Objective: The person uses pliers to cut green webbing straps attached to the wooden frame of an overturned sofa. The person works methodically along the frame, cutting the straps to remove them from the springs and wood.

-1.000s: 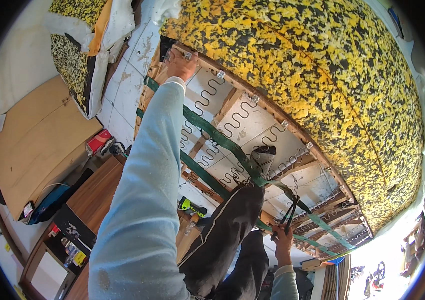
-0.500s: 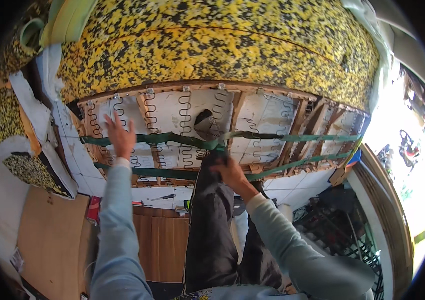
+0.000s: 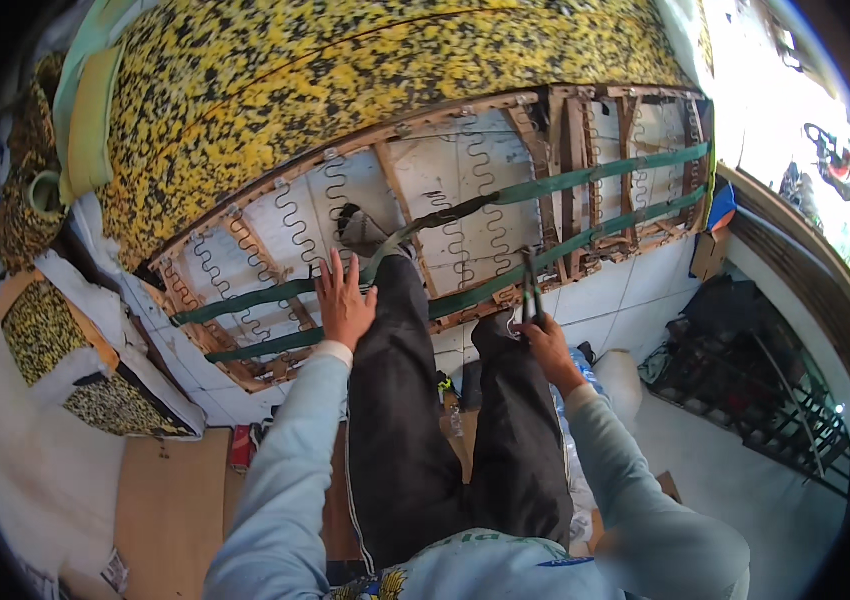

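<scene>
My left hand (image 3: 347,305) is spread beside my left knee, its fingertips over the upper green webbing strap (image 3: 245,303). In my right hand (image 3: 548,350) is a pair of dark pliers (image 3: 532,285), held by the handles near my right knee. Their head points up at the lower green strap (image 3: 625,218); whether it touches the strap I cannot tell. Both straps run across a wooden sofa frame (image 3: 382,165) with wavy metal springs (image 3: 295,222). My left leg crosses over the straps, and my foot (image 3: 360,228) stands inside the frame.
Yellow-and-black speckled foam (image 3: 365,75) covers the sofa's far side. A smaller foam-covered piece (image 3: 45,330) stands at the left, near a brown board (image 3: 170,490). At the right are a dark metal rack (image 3: 760,385) and a white sack (image 3: 622,385).
My left hand has moved right and nearer to my knee. The right hand has gone from my left knee to beside the right one, pliers now visible. My view has turned.
</scene>
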`<state>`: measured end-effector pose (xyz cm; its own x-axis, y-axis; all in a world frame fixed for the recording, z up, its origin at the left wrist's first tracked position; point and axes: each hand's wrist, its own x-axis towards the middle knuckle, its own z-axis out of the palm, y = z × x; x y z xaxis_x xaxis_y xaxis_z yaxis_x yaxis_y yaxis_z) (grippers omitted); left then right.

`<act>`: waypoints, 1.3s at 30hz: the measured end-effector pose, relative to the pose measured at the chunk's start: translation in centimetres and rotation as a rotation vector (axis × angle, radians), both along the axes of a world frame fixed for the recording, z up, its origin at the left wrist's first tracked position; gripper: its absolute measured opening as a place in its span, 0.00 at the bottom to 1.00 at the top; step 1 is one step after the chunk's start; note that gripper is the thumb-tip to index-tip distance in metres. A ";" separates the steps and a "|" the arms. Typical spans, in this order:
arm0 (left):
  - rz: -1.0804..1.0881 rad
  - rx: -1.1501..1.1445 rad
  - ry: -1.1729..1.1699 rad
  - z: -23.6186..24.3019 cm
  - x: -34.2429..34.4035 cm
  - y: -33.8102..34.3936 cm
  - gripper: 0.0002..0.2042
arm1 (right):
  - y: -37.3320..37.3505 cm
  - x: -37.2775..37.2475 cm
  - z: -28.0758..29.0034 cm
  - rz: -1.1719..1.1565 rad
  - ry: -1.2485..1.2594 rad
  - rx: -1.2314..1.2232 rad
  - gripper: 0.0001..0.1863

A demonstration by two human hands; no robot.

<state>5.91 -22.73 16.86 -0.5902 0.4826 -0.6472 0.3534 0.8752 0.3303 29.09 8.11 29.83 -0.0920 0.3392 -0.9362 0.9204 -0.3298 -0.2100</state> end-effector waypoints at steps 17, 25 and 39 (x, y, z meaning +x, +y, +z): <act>-0.057 -0.460 -0.344 -8.9 7.0 12.7 0.37 | -3.8 28.0 4.1 -0.829 0.074 0.580 0.04; -0.151 -0.216 -0.337 -0.1 8.6 10.7 0.30 | -3.3 30.5 4.9 -1.115 0.140 0.492 0.05; -0.258 -0.547 0.268 -9.3 -4.4 11.0 0.26 | -4.2 25.2 1.7 -0.875 0.233 0.214 0.02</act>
